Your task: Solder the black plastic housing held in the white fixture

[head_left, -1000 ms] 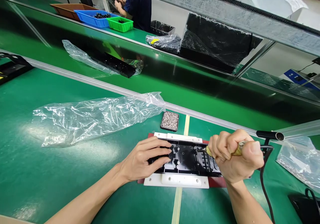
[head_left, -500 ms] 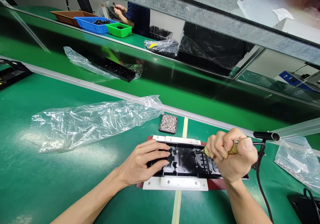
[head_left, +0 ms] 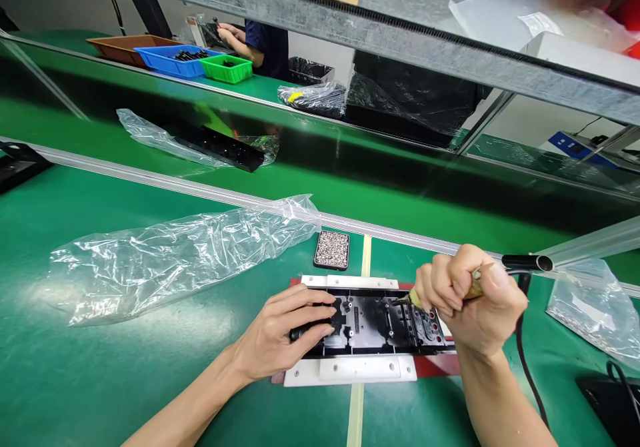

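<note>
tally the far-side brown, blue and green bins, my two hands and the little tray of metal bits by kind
bins: 3 (brown bin, blue bin, green bin)
hands: 2 (left hand, right hand)
small black tray: 1
total: 6

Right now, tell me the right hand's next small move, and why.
I would have the right hand line up the tool before pressing: its tip points down at the black part, and the left hand lies over that part's left end. Contact is too small to tell.
</note>
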Demonstrator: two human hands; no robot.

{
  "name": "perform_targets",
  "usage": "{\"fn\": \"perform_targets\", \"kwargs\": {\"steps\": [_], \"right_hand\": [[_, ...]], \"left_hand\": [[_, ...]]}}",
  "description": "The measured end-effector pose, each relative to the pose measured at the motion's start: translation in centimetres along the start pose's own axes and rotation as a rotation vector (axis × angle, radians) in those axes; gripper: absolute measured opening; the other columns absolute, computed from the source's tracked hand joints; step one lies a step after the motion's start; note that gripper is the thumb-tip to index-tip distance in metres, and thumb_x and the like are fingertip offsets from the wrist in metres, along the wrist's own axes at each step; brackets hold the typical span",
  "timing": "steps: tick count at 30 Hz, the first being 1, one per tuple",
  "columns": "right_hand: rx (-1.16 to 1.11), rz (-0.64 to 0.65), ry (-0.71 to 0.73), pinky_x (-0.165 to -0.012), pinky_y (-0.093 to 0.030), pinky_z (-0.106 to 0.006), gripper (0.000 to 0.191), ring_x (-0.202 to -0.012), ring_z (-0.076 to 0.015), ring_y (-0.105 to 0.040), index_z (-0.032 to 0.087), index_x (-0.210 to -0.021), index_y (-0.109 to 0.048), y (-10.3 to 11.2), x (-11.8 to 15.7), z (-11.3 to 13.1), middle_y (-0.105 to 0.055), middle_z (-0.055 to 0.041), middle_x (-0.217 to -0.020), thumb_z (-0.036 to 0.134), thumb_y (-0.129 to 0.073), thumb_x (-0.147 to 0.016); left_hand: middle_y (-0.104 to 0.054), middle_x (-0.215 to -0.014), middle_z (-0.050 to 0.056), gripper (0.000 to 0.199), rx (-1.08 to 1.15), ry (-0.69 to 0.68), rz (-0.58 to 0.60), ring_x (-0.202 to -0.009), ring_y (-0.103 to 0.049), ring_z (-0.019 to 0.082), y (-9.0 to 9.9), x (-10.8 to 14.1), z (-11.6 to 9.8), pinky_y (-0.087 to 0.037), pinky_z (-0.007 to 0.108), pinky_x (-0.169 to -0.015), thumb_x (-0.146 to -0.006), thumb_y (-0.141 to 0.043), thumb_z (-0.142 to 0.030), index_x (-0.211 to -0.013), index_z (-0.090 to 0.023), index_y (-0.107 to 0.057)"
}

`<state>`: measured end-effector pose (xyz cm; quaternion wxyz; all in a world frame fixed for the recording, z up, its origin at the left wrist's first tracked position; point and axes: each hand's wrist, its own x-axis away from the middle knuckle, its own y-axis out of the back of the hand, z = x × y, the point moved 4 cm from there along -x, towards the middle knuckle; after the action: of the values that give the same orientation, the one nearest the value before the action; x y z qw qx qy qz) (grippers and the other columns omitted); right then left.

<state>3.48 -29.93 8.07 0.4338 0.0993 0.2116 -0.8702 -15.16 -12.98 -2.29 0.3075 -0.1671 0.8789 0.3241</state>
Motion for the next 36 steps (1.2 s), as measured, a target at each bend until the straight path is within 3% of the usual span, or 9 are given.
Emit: {"fn": "perform_targets", "kwargs": {"steps": [6,11,16,23,36], "right_hand": [[0.041,-0.137,0.054,-0.038,-0.041,-0.026,0.049,-0.037,-0.0110,-0.032,0.021,-0.062,-0.055,1.0,-0.1,2.1,-0.036,0.0045,-0.044,0.049,-0.058,-0.102],[0.048,-0.214,0.055,-0.037,-0.041,-0.026,0.047,-0.037,-0.0105,-0.031,0.021,-0.063,-0.058,0.2,0.1,2.5,-0.036,0.0048,-0.045,0.049,-0.059,-0.101],[0.005,-0.189,0.024,-0.037,-0.040,-0.024,0.048,-0.037,-0.0091,-0.031,0.020,-0.064,-0.054,-2.7,0.5,2.1,-0.035,0.0057,-0.045,0.048,-0.060,-0.102],[-0.089,-0.109,-0.051,-0.040,-0.037,-0.023,0.049,-0.039,-0.0088,-0.030,0.020,-0.065,-0.048,-6.4,1.6,0.3,-0.033,0.0061,-0.047,0.051,-0.059,-0.103],[-0.026,-0.168,-0.057,-0.039,-0.033,-0.023,0.046,-0.039,-0.0086,-0.030,0.021,-0.063,-0.054,-7.4,2.0,-1.4,-0.037,0.0051,-0.048,0.048,-0.063,-0.099]], "left_hand": [[-0.079,-0.117,0.010,0.017,-0.003,0.000,-0.002,-0.105,-0.078,0.022,0.0,0.0,0.0,-0.064,0.037,-0.099,-0.100,-0.072,-0.016,-0.117,-0.018,-0.077],[-0.079,-0.116,0.010,0.018,-0.006,-0.006,-0.007,-0.105,-0.078,0.023,-0.1,0.2,0.1,-0.065,0.038,-0.097,-0.101,-0.071,-0.016,-0.117,-0.019,-0.077],[-0.079,-0.118,0.010,0.018,0.013,0.002,-0.004,-0.108,-0.077,0.022,-0.1,0.3,0.3,-0.063,0.038,-0.098,-0.099,-0.073,-0.014,-0.116,-0.018,-0.077],[-0.079,-0.115,0.011,0.015,0.044,-0.017,-0.015,-0.101,-0.078,0.022,-0.1,-0.2,0.1,-0.065,0.037,-0.088,-0.100,-0.072,-0.016,-0.114,-0.016,-0.077],[-0.078,-0.115,0.011,0.013,0.037,-0.003,0.009,-0.102,-0.077,0.022,0.0,-0.4,-0.1,-0.065,0.037,-0.089,-0.102,-0.069,-0.017,-0.113,-0.015,-0.077]]}}
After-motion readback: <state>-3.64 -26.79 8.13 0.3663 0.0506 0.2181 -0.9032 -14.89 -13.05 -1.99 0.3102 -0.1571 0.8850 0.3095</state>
